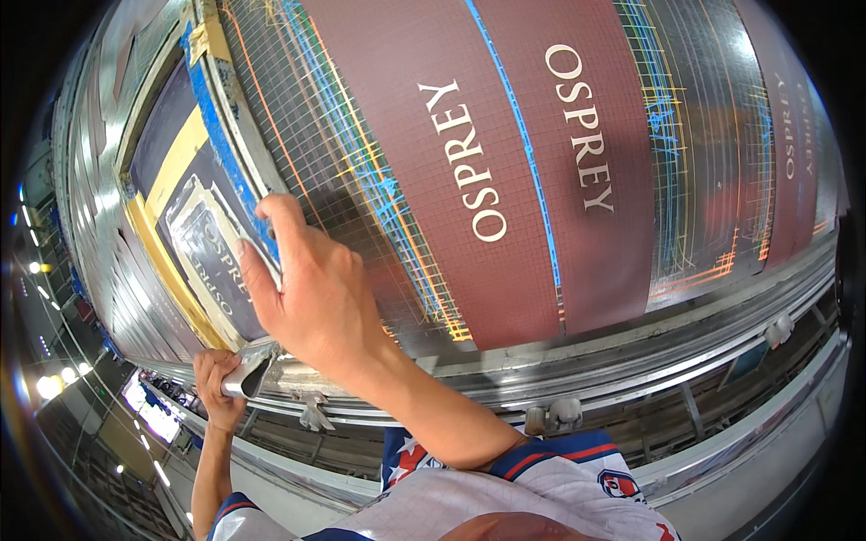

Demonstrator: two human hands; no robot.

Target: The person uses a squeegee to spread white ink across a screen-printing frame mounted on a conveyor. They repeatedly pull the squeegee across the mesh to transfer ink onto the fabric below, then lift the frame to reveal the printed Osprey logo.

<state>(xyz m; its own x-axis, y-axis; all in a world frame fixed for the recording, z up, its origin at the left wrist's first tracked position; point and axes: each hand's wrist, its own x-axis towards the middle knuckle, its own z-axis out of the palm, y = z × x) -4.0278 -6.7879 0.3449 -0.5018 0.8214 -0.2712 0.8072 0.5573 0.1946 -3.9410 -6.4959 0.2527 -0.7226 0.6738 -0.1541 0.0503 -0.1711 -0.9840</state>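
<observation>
A screen-printing frame [236, 126] lies over the left part of the long printing table, its inner edge lined with blue tape. Inside it is dark mesh with yellow tape strips [182, 149] and a pale patch [194, 230] with lettering. My right hand [316, 284] is closed over the frame's right side bar, thumb on the inner side and fingers over the top. At the near left corner, my left hand [218, 383] is wrapped round a metal piece with an open, hollow end [246, 377]. Part of that grip is hidden.
Maroon panels [406, 45] with white lettering lie across the table, divided by a blue line. Coloured grid lines and blue scribbles mark the dark surface [713, 72] between them. A metal rail [577, 370] with clamp-like fittings [566, 413] runs along the near edge.
</observation>
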